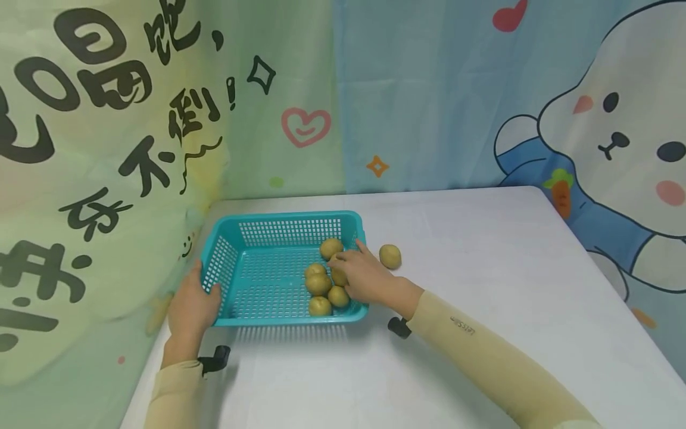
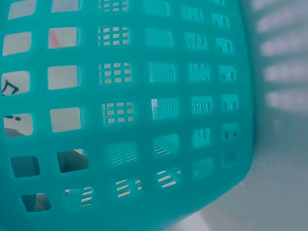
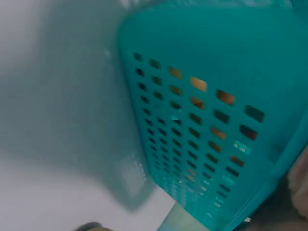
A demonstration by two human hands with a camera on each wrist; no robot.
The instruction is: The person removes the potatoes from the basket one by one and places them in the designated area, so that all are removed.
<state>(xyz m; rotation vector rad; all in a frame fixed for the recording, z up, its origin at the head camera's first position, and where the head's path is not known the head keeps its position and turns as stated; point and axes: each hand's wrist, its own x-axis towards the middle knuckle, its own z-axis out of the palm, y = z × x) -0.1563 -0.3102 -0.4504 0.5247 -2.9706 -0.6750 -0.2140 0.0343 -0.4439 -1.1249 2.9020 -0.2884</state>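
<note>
A turquoise plastic basket (image 1: 268, 298) with lattice walls sits on the white table, several potatoes (image 1: 318, 284) gathered at its right end. My left hand (image 1: 194, 301) grips the left rim, thumb toward the inside; the left wrist view is filled by the basket's perforated wall (image 2: 137, 96). Over the right rim reaches my right hand (image 1: 364, 275), its fingers curved over a potato (image 1: 339, 276) inside and partly covering it. One more potato (image 1: 390, 256) lies on the table just beyond the right rim. In the right wrist view the hand (image 3: 299, 183) shows only at the edge, above the basket.
The white table (image 1: 471, 256) extends to the right and toward me. Printed cloth curtains (image 1: 412, 107) hang along its back and left sides. A dark wrist device (image 1: 399, 327) is strapped at my right wrist, another (image 1: 215, 359) at my left.
</note>
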